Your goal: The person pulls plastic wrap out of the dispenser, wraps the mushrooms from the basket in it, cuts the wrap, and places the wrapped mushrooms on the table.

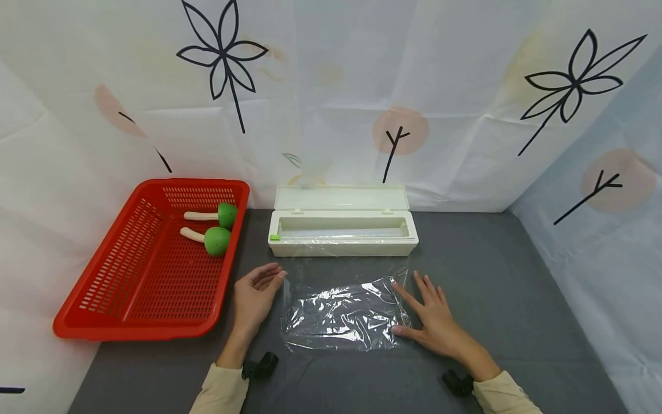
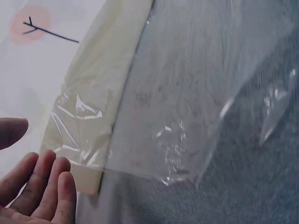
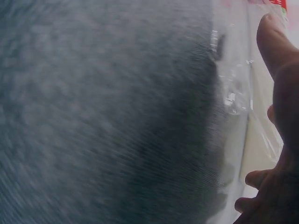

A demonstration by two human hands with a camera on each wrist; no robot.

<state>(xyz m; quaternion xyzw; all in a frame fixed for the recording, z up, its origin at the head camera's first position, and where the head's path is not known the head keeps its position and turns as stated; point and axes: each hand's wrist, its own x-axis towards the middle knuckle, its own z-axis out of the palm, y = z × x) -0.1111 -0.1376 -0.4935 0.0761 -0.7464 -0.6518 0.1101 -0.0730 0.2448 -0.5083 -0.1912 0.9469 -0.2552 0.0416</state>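
A sheet of clear plastic wrap (image 1: 341, 316) lies wrinkled on the grey table in front of a white plastic wrap dispenser (image 1: 351, 249). Its upper part reaches up onto the dispenser's front wall. My left hand (image 1: 253, 296) is beside the sheet's upper left corner. In the left wrist view, the thumb (image 2: 11, 132) stands apart from the other fingers, with nothing between them. My right hand (image 1: 437, 325) is spread over the sheet's right edge, thumb and index fingertip right at the film. Film and part of the dispenser show past that hand in the right wrist view.
A red plastic basket (image 1: 139, 332) stands at the left, holding two green-capped toy mushrooms (image 1: 217, 241) with pale stems. The dispenser's lid (image 1: 341, 198) is raised, and a small green piece (image 1: 275, 237) sits at its left front. A patterned white cloth (image 1: 331, 69) hangs behind.
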